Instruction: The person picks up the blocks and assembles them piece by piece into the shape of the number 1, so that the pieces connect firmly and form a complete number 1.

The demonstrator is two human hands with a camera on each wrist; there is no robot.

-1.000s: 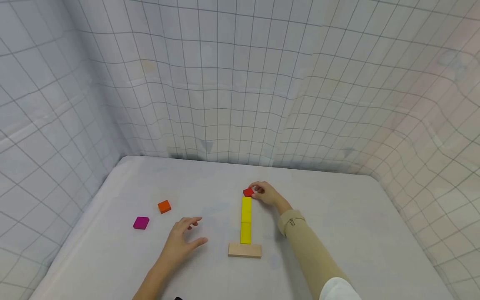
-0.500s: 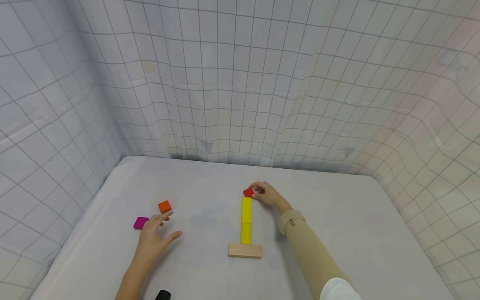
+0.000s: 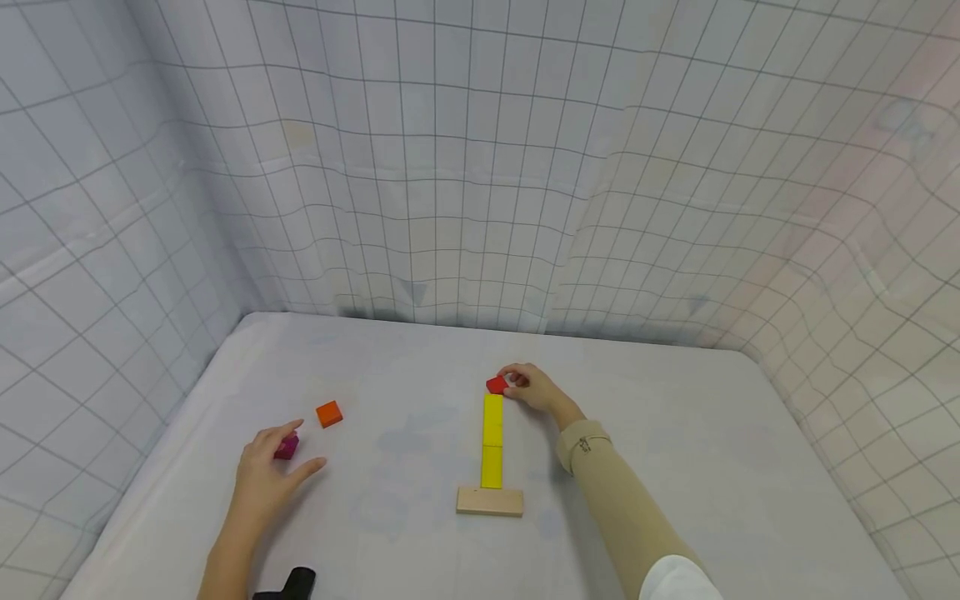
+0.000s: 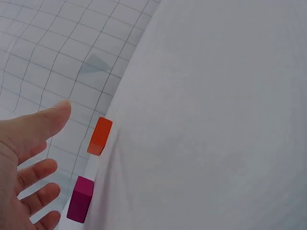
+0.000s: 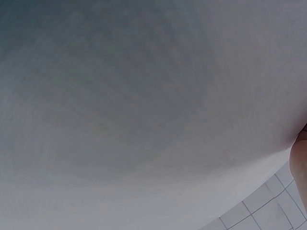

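My left hand [image 3: 261, 477] hovers around the magenta block [image 3: 287, 447], thumb and fingers spread apart and partly covering it in the head view. In the left wrist view a gap shows between the fingers and the magenta block [image 4: 80, 199]. An orange block [image 3: 329, 413] lies just beyond that hand. At the far end of a row of two yellow blocks [image 3: 492, 442], my right hand [image 3: 532, 390] pinches a small red block [image 3: 497, 384] between thumb and fingers. Across the near end of the row lies a plain wooden plank [image 3: 490, 502].
White cloth covers the table [image 3: 675, 467]; grid-patterned curtains [image 3: 480, 167] enclose it at the back and both sides. A black object [image 3: 300, 581], seemingly at the left wrist, shows at the bottom edge. Little of the right hand appears in the right wrist view.
My left hand has moved left from beside the yellow row, past the orange block, to the magenta block. The right hand stays still at the red block.
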